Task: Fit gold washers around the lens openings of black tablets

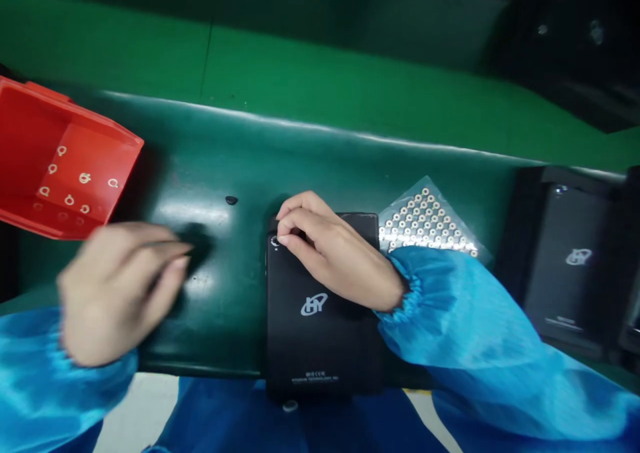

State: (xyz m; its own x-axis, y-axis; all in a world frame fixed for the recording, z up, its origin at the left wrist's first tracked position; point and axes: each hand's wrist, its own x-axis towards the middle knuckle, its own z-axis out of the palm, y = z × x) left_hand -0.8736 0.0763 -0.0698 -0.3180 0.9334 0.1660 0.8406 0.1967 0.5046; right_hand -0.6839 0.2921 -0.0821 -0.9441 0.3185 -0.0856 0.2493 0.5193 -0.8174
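Observation:
A black tablet (293, 343) lies back side up at the edge of the green table, its HY logo facing me. My right hand (325, 239) rests over its upper part, with thumb and fingertips pinched together at the camera lens (275, 241) in the corner. What the pinch holds, if anything, is hidden. My left hand (120, 286) is over the table to the left, just below the red bin, slightly blurred. Its fingers are curled together with the thumb close to them; nothing nameable shows in them. A clear sheet of small ring pieces (425, 219) lies partly under my right sleeve.
The red bin (135, 149) at the left has several thin ring-shaped scraps (85, 178) inside. A small black piece (231, 200) lies on the green table (210, 146). Another black tablet (565, 266) lies at the right. Dark equipment (560, 53) stands beyond the table.

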